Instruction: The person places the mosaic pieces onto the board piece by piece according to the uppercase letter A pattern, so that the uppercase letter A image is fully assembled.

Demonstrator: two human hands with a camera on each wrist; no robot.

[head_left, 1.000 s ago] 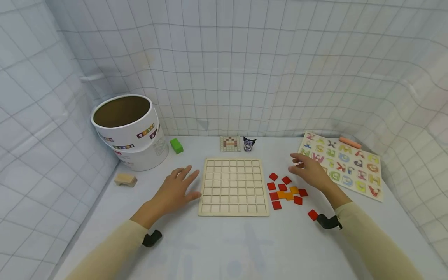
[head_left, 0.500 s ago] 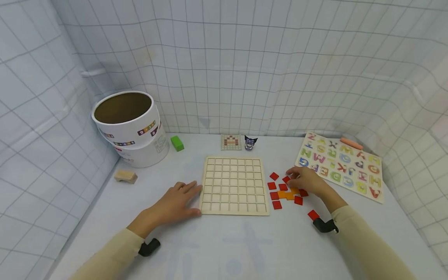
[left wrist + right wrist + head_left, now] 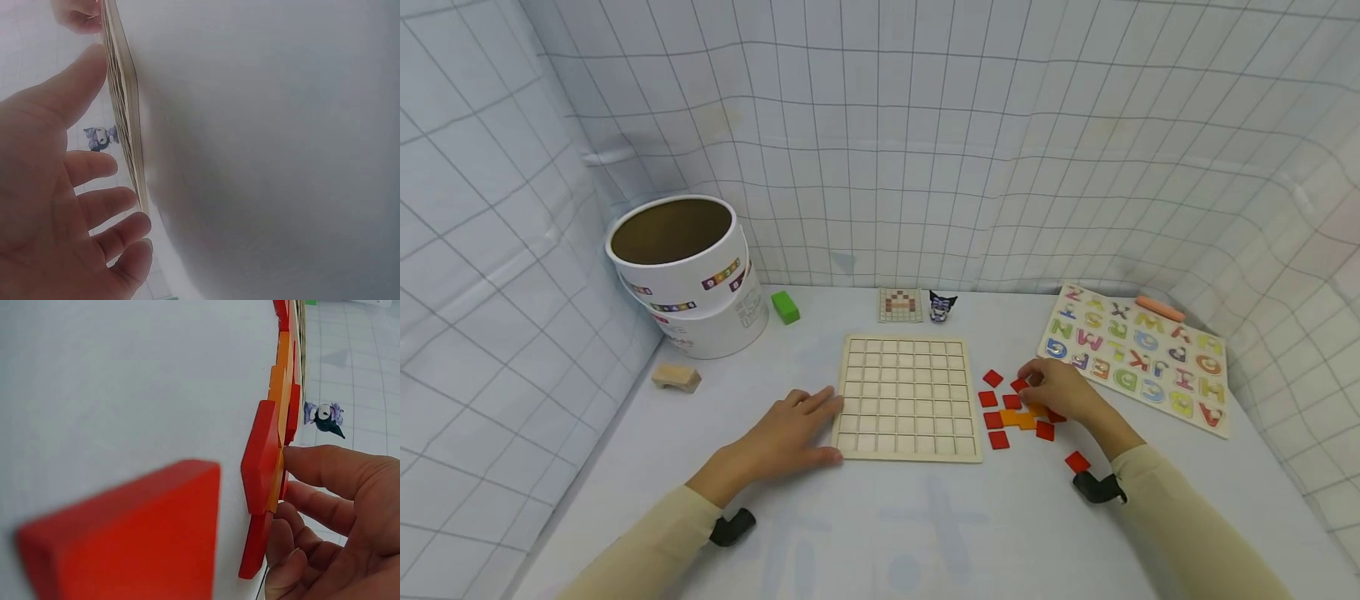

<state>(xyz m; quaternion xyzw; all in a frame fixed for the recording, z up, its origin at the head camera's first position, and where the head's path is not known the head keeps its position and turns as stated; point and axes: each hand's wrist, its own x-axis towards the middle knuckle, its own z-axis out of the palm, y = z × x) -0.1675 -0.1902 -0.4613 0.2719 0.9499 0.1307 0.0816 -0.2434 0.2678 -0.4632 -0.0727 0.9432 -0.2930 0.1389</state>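
Note:
A pale wooden grid board (image 3: pixel 905 399) lies in front of me, its squares bare. My left hand (image 3: pixel 792 437) rests at its left edge, fingers fairly straight, thumb near the lower corner. To the right of the board, several red tiles and orange tiles (image 3: pixel 1010 418) lie loosely grouped. My right hand (image 3: pixel 1060 389) is down at the far side of this group; its thumb and index finger pinch at a red tile (image 3: pixel 1019 384). In the right wrist view, a red tile (image 3: pixel 259 459) and an orange tile stand close beside the thumb, partly hiding the fingertips.
An alphabet puzzle board (image 3: pixel 1138 358) lies at the right with an orange stick (image 3: pixel 1160 308) behind it. A pattern card (image 3: pixel 900 306) and small figurine (image 3: pixel 941 306) stand at the back. A white bucket (image 3: pixel 700 287), green block (image 3: pixel 786 307) and wooden block (image 3: pixel 676 377) are left.
My right hand has come down from above the tiles to the red tile at the far side. My left hand has lowered slightly and settled against the board's left edge.

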